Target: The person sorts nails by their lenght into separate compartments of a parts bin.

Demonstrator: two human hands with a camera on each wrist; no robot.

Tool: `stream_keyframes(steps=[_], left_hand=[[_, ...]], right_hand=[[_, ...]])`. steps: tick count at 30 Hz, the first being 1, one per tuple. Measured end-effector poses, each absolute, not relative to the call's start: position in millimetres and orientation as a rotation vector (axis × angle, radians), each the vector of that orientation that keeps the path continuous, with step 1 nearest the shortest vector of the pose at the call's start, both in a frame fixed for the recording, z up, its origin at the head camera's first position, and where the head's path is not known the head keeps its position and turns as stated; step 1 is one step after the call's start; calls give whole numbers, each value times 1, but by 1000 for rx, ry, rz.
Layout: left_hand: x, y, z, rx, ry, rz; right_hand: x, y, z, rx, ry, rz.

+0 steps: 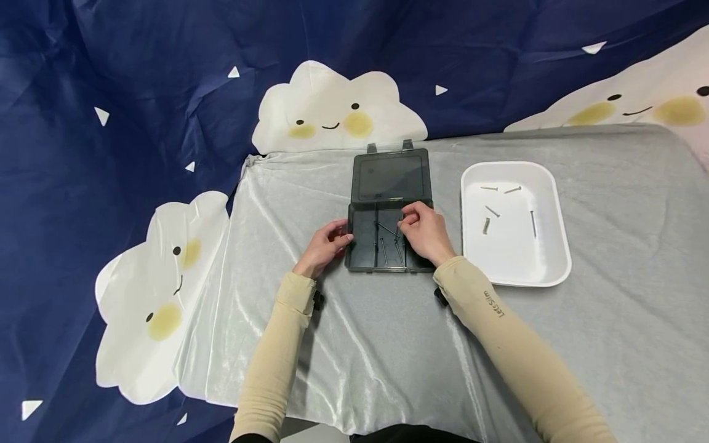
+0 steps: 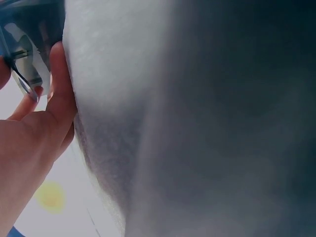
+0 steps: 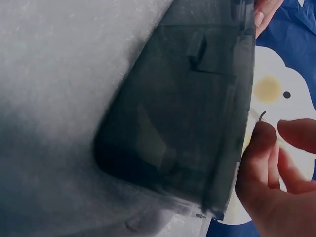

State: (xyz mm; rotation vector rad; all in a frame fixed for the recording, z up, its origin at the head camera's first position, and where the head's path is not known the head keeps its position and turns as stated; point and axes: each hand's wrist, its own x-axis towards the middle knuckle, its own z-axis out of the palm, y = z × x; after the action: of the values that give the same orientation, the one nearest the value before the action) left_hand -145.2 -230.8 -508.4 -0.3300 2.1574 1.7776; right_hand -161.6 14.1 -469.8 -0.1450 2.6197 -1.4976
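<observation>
A dark see-through compartment box (image 1: 362,246) lies on the grey cloth, its lid (image 1: 391,176) raised at the back. Several dark screws (image 1: 384,251) lie at angles in the middle compartment. My left hand (image 1: 324,246) grips the box's left side, thumb at the rim; in the left wrist view its fingers (image 2: 60,74) lie along the outer wall. My right hand (image 1: 425,231) is bent over the right part of the box, its fingertips pinching a thin dark screw (image 1: 397,235) at the middle compartment. In the right wrist view a small dark tip (image 3: 262,116) shows at the index finger.
To the right of the box stands a white tray (image 1: 515,277) with several loose screws (image 1: 492,211) spread in it. Grey velvety cloth (image 1: 620,246) covers the table. Behind and to the left hangs a dark blue curtain (image 1: 166,55) with smiling clouds.
</observation>
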Motion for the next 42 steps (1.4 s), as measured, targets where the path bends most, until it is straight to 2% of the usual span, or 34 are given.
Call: stream_keyframes(steps=[14,27,34,42], left_hand=[[-145,-230,-510,-316,2160,1770],[-144,-230,-508,-325,2159,1750],[-143,-229,-502,-325,2142,1756],[-143,-229,-503,-343,2150,1755]], right_hand=[[-160,27,-459,-101,2626,-1550],[-155,63,-419,-181,2789,-1489],[-162,94,-399,-291,2941,-1248],[-184,135,-392,-228,2960,-963]])
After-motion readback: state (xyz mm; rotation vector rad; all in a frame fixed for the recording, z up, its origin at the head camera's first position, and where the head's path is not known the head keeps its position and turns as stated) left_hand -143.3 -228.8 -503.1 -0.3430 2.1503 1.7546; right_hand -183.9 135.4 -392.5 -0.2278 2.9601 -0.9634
